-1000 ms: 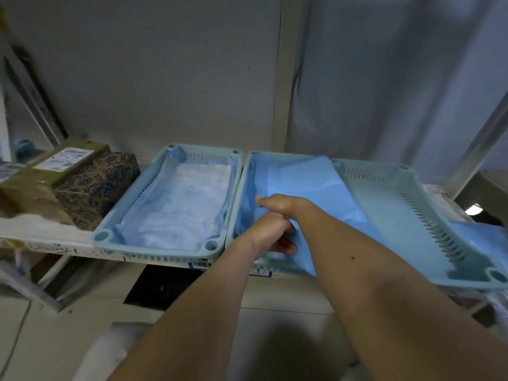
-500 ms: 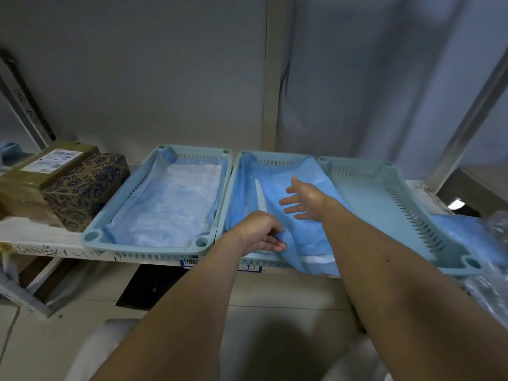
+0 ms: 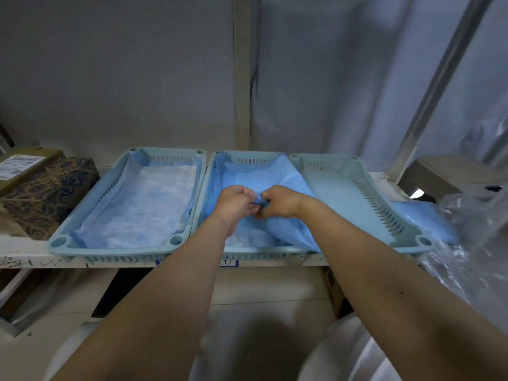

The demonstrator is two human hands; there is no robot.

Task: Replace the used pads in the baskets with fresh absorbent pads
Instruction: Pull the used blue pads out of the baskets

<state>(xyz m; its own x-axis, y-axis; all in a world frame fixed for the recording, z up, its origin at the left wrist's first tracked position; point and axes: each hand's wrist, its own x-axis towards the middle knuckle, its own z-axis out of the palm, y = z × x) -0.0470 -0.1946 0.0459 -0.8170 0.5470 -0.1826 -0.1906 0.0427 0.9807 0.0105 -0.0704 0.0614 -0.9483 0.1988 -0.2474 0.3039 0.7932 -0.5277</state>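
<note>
Three pale blue perforated plastic baskets stand side by side on a scuffed white tabletop (image 3: 24, 259), and by the look of them the job is roughly mid-way. The left basket (image 3: 59, 241) already holds a blue-edged, white-centred absorbent pad (image 3: 143, 207) spread flat over its floor with the edges turned up the walls; that one seems finished. The middle basket (image 3: 210, 171) is being lined: a folded sheet of blue absorbent pad (image 3: 286, 171) lies in it, partly opened, one flap draped over the rim onto the right basket (image 3: 424, 240) and a corner hanging past the front edge. The right basket shows a bare floor otherwise, so it likely awaits its pad.

The left hand (image 3: 233, 203) and right hand (image 3: 279, 202) meet over the middle basket, both pinched on a bunched fold of the blue sheet between them, apparently to part its layers.

Further blue pads (image 3: 423, 218) lie on the tabletop just beside the right basket, next to crinkled clear plastic wrapping (image 3: 472, 243). A patterned brown box (image 3: 46, 193) sits at the far left.
</note>
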